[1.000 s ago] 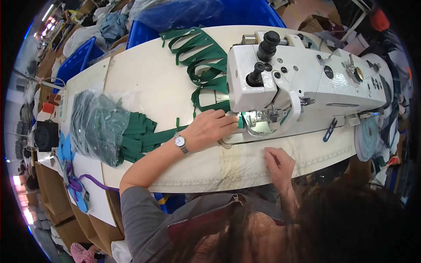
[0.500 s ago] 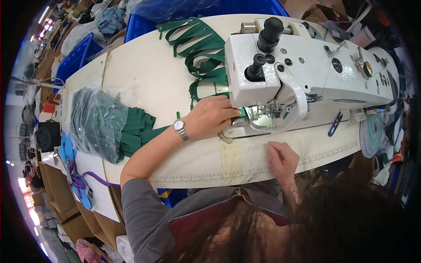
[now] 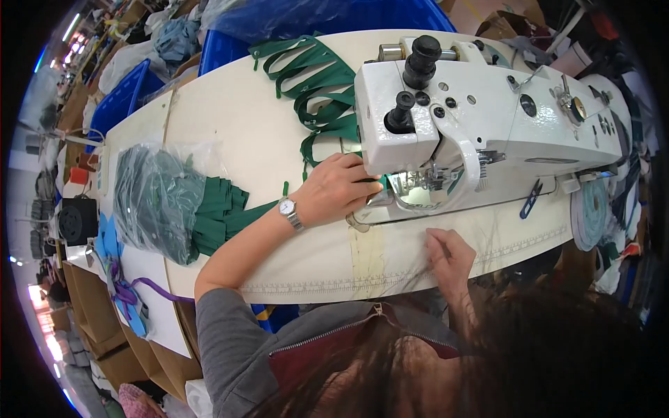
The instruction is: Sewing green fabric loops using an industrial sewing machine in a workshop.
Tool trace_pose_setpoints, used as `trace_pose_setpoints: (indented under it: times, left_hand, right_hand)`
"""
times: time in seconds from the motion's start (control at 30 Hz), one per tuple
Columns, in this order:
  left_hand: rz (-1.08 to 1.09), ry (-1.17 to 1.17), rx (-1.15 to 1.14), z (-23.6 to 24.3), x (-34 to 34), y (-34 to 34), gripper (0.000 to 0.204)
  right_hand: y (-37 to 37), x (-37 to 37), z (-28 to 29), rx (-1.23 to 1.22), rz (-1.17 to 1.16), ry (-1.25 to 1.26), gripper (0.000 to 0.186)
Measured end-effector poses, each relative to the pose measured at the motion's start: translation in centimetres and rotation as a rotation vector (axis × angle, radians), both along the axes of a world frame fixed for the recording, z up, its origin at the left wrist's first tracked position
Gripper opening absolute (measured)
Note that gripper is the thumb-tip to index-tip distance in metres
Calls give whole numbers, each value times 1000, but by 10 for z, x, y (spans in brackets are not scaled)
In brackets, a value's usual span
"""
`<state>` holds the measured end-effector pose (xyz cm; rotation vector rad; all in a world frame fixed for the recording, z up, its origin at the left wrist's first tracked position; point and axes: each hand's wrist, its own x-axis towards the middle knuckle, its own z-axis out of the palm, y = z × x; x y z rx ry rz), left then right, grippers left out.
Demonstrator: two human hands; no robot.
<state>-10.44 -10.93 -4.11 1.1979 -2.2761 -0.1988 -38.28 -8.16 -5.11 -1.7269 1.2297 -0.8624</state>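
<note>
The cream bench (image 3: 230, 132) is being taken up largely by 1 white sewing machine (image 3: 488, 132), which is being shown with its long axis running left to right across the far right half. A clear plastic bag of green pieces (image 3: 157, 202) is being kept well to the left, with a fan of cut green strips (image 3: 223, 212) spilling from its mouth toward the middle. A chain of sewn green strips (image 3: 317, 83) is being trailed away behind the machine's head. The left hand (image 3: 338, 188) is being held curled, fingers down, pressing a green strip (image 3: 382, 182) flat just left of the needle area (image 3: 425, 182); the strip is lying directly at its fingertips, mostly hidden, so its length cannot be judged. The right hand (image 3: 449, 254) is being rested loosely closed on the bench's near edge, holding nothing that can be seen, well apart from the needle. The left hand is the nearer of the 2.
</note>
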Motion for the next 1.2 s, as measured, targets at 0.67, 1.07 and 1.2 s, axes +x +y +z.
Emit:
trace_pose_setpoints:
  times: [0.67,1.07,1.2]
  left_hand:
    - [-16,-17,-101,-6,-3,3,22]
    - [-9,-24,-97,-6,-1,3,19]
    - [-12,-4,-72,-6,-2,2,17]
  right_hand:
    - [1,1,-4,7,-12,-13,11]
    - [2,2,0,32,2,-17,11]
    - [2,1,-1,23,-3,-11,11]
